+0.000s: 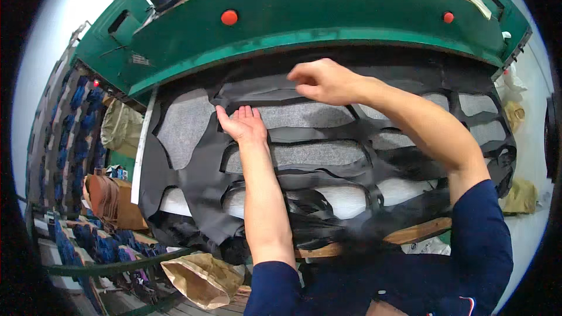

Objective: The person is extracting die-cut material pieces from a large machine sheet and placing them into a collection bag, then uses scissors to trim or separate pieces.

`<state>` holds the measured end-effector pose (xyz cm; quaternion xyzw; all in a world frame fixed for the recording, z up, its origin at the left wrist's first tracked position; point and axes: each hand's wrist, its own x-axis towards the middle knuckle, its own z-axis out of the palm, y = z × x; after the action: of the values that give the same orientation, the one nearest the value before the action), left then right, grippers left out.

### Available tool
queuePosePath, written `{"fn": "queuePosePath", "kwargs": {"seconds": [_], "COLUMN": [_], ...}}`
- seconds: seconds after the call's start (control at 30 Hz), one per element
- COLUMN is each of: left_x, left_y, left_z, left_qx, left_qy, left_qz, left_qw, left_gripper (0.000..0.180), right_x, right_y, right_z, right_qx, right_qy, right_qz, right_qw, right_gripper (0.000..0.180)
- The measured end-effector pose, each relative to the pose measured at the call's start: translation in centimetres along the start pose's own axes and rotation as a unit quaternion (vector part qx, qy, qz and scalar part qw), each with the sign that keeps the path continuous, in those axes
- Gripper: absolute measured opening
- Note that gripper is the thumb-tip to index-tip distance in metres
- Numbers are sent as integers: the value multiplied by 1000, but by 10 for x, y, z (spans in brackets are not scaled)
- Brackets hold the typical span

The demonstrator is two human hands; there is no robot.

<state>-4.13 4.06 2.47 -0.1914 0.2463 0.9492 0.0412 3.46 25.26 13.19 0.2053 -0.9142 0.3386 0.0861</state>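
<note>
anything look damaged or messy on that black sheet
The black sheet is full of cut-out holes, leaving thin strips. Below the left hand the strips lie bunched and tangled at the near edge.

The person wears a dark navy top, its long sleeves pushed up past the elbows so both forearms are bare. The left hand (243, 123) and right hand (325, 81) are ungloved, with no rings or watch showing.

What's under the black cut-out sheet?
A grey felt-like pad shows through the holes in the black sheet. The left hand lies flat on the sheet. Whatever lies below the pad is covered.
</note>
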Motion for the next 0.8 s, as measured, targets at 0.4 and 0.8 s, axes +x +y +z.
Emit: {"fn": "queuePosePath", "kwargs": {"seconds": [0.4,0.8], "left_x": [4,27], "left_y": [20,19], "left_z": [6,-8], "left_qx": [-12,-108], "left_qy": [-5,-98], "left_qz": [-118,-156], "left_qw": [993,977], "left_gripper": [106,84], "right_x": [108,148], "right_y": [11,-9], "right_z": [112,128], "right_qx": [-93,-141], "right_qy": [34,-84], "right_qz": [81,170], "right_qw": [992,972], "right_gripper": [39,39]}}
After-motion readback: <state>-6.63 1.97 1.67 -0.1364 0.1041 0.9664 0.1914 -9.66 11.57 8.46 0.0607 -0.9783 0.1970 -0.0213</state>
